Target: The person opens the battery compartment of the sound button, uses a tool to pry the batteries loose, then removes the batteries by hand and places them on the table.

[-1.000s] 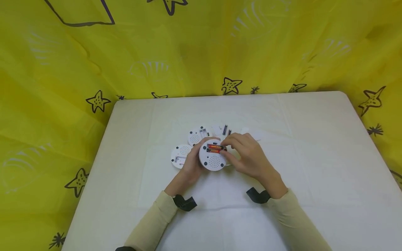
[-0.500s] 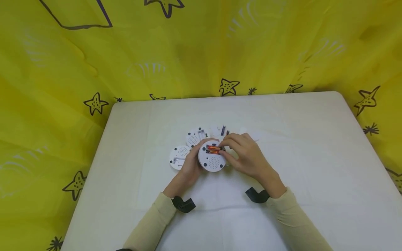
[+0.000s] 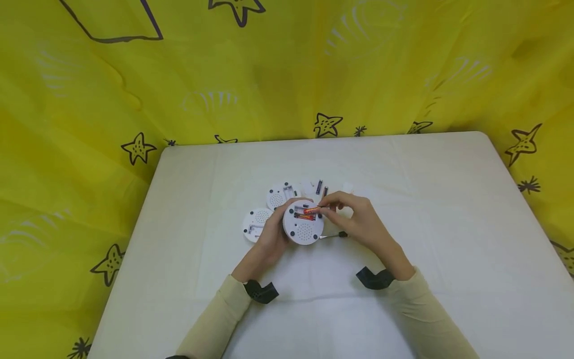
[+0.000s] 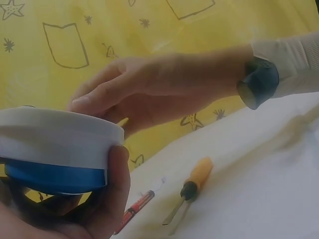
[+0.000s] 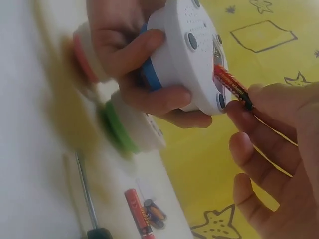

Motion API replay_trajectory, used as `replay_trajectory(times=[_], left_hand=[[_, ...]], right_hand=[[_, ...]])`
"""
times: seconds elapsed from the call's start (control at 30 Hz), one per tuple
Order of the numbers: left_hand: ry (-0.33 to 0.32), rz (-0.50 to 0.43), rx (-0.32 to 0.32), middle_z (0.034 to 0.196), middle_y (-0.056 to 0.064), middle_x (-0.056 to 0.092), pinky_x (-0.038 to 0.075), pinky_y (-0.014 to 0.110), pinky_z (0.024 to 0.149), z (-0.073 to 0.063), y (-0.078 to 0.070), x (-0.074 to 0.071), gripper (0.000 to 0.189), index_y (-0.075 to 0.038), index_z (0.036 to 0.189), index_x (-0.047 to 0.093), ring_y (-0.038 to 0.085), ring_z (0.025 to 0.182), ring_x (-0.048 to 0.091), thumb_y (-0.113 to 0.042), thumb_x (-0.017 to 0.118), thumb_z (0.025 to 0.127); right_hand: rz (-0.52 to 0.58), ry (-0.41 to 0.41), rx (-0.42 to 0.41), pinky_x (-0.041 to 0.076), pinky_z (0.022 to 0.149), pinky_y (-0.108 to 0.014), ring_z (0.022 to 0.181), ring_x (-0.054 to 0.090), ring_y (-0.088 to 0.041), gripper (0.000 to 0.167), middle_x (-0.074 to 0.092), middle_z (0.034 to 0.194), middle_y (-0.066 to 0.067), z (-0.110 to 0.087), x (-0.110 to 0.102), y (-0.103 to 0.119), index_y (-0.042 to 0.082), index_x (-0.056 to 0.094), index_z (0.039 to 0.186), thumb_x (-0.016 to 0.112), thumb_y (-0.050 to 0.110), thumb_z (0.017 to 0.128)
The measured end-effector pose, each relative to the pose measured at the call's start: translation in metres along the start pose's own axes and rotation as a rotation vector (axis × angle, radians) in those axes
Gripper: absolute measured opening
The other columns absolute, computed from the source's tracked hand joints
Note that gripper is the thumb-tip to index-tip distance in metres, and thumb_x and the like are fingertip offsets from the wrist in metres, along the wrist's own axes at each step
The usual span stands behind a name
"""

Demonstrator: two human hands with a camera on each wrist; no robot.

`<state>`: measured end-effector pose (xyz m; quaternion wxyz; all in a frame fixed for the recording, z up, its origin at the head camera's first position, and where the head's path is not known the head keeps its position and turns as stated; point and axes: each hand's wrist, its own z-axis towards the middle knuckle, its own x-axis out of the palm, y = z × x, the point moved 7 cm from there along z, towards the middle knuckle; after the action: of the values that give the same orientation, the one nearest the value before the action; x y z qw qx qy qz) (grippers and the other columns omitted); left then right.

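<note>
My left hand (image 3: 271,238) grips a round white device (image 3: 306,233) with a blue band, its underside turned up toward the head camera. Speaker holes, dark round feet and an uncovered battery compartment show on that underside. Between thumb and fingertips, my right hand (image 3: 360,219) pinches a red and black battery (image 5: 230,82). This battery slants up out of the compartment, its far end still at the slot. A second red battery (image 3: 304,217) lies flat beside it in the compartment. In the left wrist view, the fingers wrap under the device's blue band.
Two more round devices lie on the white table: one with a green band (image 5: 119,127), one with a red band (image 5: 85,56). Behind the hands are loose batteries (image 3: 319,187). A screwdriver (image 4: 199,175) with an orange handle lies right of the held device.
The upper battery lay flat in the compartment; its right end is now lifted and pinched by my right hand, which has shifted slightly right. The left hand holds the device nearly still.
</note>
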<state>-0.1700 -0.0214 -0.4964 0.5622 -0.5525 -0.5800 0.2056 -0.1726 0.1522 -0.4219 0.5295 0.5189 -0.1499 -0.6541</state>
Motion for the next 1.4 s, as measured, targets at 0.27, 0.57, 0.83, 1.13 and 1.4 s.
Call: replay_trajectory(times=[0.27, 0.57, 0.83, 1.13, 1.4], left_hand=[[-0.006, -0.011, 0.003, 0.131, -0.003, 0.067, 0.043, 0.030, 0.104, -0.001, -0.002, 0.003, 0.047, -0.018, 0.136, 0.064, 0.014, 0.124, 0.059, -0.043, 0.037, 0.108], [-0.043, -0.028, -0.003, 0.139, -0.002, 0.065, 0.043, 0.032, 0.107, 0.000, -0.005, -0.001, 0.049, -0.017, 0.140, 0.064, 0.014, 0.128, 0.059, -0.043, 0.038, 0.108], [-0.054, -0.022, -0.009, 0.142, -0.001, 0.064, 0.044, 0.030, 0.107, 0.000, -0.005, -0.006, 0.049, -0.018, 0.140, 0.063, 0.013, 0.128, 0.059, -0.045, 0.038, 0.108], [-0.059, -0.019, -0.005, 0.140, -0.001, 0.065, 0.044, 0.031, 0.107, -0.001, -0.006, -0.006, 0.048, -0.019, 0.139, 0.064, 0.013, 0.127, 0.060, -0.045, 0.039, 0.107], [-0.063, -0.015, -0.007, 0.138, -0.002, 0.066, 0.046, 0.030, 0.104, -0.001, -0.006, -0.007, 0.047, -0.019, 0.139, 0.064, 0.013, 0.124, 0.061, -0.044, 0.038, 0.108]], right_hand=[[0.155, 0.042, 0.212, 0.051, 0.083, -0.022, 0.093, 0.061, -0.008, 0.016, 0.075, 0.105, -0.001, -0.002, -0.002, -0.014, 0.011, 0.076, 0.113, 0.074, 0.010, 0.097], [0.412, -0.038, 0.333, 0.057, 0.084, -0.020, 0.091, 0.064, -0.012, 0.021, 0.072, 0.105, 0.009, -0.012, -0.048, -0.052, -0.005, 0.069, 0.119, 0.065, 0.007, 0.102], [0.387, -0.124, 0.451, 0.055, 0.080, -0.020, 0.086, 0.061, -0.014, 0.031, 0.073, 0.103, 0.008, -0.024, -0.074, -0.084, -0.007, 0.068, 0.125, 0.067, 0.014, 0.102], [0.041, 0.010, 0.624, 0.052, 0.074, -0.016, 0.086, 0.062, -0.009, 0.035, 0.072, 0.103, 0.008, -0.039, -0.086, -0.119, 0.008, 0.072, 0.126, 0.068, 0.033, 0.102], [-0.056, 0.115, 0.708, 0.049, 0.078, -0.013, 0.098, 0.058, -0.012, 0.032, 0.073, 0.119, -0.008, -0.047, -0.089, -0.127, 0.011, 0.072, 0.126, 0.069, 0.032, 0.102]])
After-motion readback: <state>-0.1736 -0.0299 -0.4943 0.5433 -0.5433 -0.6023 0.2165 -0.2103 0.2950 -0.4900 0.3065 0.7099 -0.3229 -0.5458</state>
